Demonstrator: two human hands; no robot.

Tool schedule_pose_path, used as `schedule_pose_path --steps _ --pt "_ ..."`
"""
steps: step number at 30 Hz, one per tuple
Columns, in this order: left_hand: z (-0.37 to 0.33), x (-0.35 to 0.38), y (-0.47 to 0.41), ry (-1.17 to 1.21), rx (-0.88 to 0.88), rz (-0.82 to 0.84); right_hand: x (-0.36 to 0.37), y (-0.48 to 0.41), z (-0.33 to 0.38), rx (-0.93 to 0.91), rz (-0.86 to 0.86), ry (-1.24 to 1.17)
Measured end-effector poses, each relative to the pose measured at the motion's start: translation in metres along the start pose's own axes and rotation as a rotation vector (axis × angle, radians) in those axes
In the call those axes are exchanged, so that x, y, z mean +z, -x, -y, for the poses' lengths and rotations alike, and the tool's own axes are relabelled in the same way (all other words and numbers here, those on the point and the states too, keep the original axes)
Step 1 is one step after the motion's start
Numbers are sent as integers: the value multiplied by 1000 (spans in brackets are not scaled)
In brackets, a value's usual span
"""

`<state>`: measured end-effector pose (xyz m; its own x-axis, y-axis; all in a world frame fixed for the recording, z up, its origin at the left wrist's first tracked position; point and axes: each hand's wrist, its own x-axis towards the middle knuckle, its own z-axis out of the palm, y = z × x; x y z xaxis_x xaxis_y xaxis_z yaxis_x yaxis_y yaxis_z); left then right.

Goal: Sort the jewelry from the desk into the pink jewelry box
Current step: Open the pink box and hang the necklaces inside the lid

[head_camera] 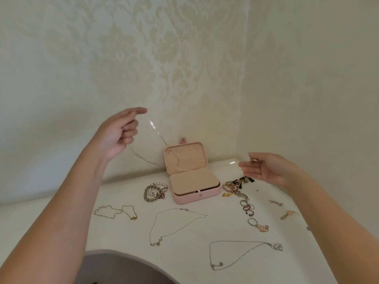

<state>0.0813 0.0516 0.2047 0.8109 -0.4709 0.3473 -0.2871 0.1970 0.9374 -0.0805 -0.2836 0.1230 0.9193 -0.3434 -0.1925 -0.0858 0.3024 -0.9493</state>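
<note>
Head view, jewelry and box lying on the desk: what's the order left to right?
gold chain necklace → bead bracelets → pink jewelry box → rings → gold tassel piece. Pieces that overlap these are left out.

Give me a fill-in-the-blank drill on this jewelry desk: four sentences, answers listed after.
1. The pink jewelry box stands on the desk with its lid ____.
2. The thin chain dangles from the person's ____ hand.
3. The beaded bracelets lie just ____ of the box.
4. The rings lie to the ____ of the box.
Answers: open; left; left; right.
</note>
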Motion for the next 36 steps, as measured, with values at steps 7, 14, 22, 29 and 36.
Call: schedule_pose_path --steps 7,14,22,29,36 --pt "-74 72 -13 -221 111 226 -15 -13 -31 -86 -218 723" --pt "-113 102 -26 -178 159 247 -15 -9 -34 -39 -96 1066" --pt "-125 129 -30 -226 131 351 57 32 35 -393 329 408" --pt "-142 105 -26 -112 89 255 90 48 64 -429 508 199" --pt "-150 70 -18 81 36 213 62 29 6 -126 587 364"
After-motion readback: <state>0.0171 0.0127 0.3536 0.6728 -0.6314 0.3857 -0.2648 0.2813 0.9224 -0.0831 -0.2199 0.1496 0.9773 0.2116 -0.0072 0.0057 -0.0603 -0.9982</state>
